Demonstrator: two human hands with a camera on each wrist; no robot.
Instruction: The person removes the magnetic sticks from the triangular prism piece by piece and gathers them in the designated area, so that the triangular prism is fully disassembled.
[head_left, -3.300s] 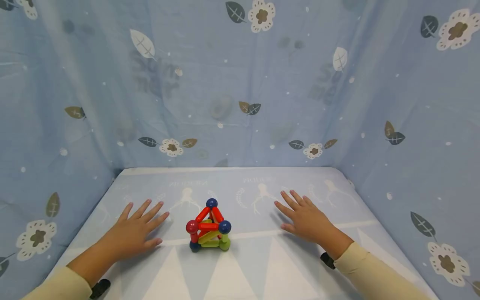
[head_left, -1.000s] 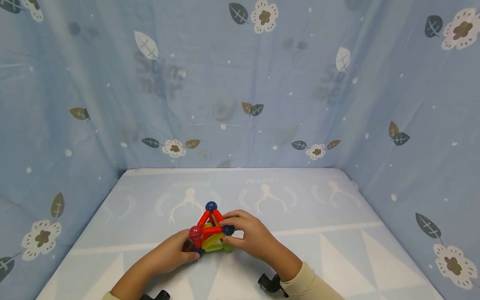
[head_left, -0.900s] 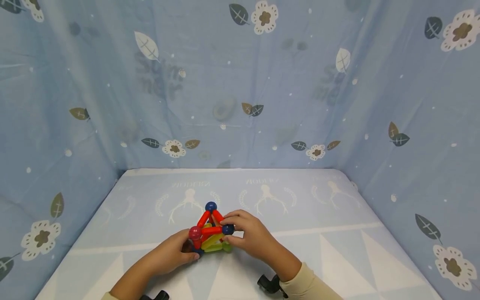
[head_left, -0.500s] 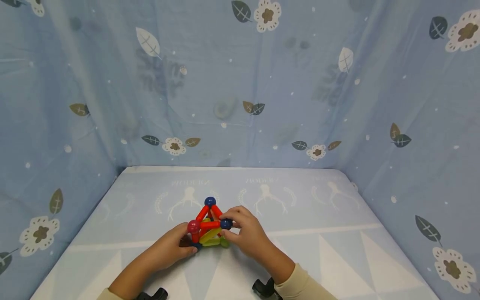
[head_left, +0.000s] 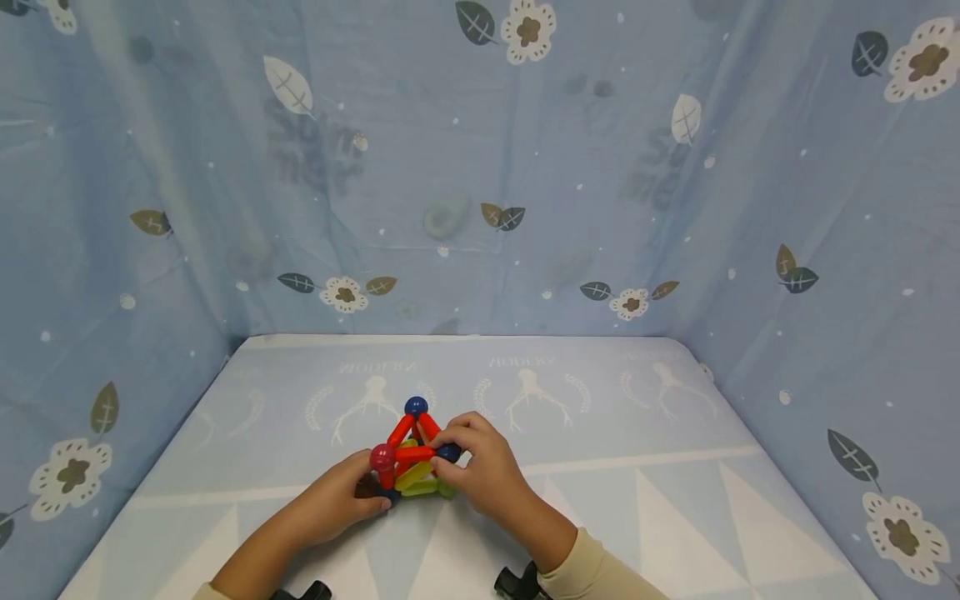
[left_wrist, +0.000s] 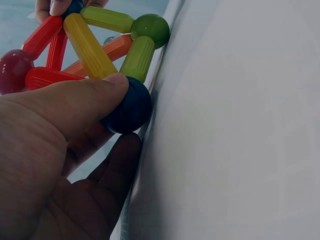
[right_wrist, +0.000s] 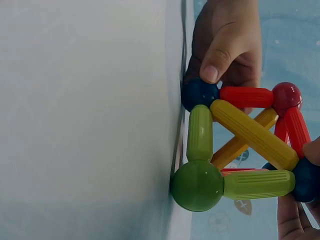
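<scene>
A magnetic stick-and-ball model (head_left: 415, 454) stands on the table left of centre in the head view. Red, yellow, orange and green rods join its balls. My left hand (head_left: 330, 504) pinches the lower-left blue ball (left_wrist: 131, 110) between thumb and fingers. At the opposite corner, my right hand (head_left: 487, 471) pinches another blue ball (right_wrist: 306, 182). A red ball (right_wrist: 287, 98) sits above the left hand's corner, and a green ball (right_wrist: 197, 185) is at the lower right. The top blue ball (head_left: 416, 407) is untouched. Fingers hide part of the model's sides.
The tabletop cloth (head_left: 637, 500) is pale blue and white with triangles. Blue floral curtains (head_left: 480, 167) enclose the back and both sides. Black wrist cameras (head_left: 517, 583) sit under the wrists near the front.
Both hands first lay spread apart on the table, then came in to the model. Over the last second the right hand shifted slightly left, its fingers closer round the right blue ball.
</scene>
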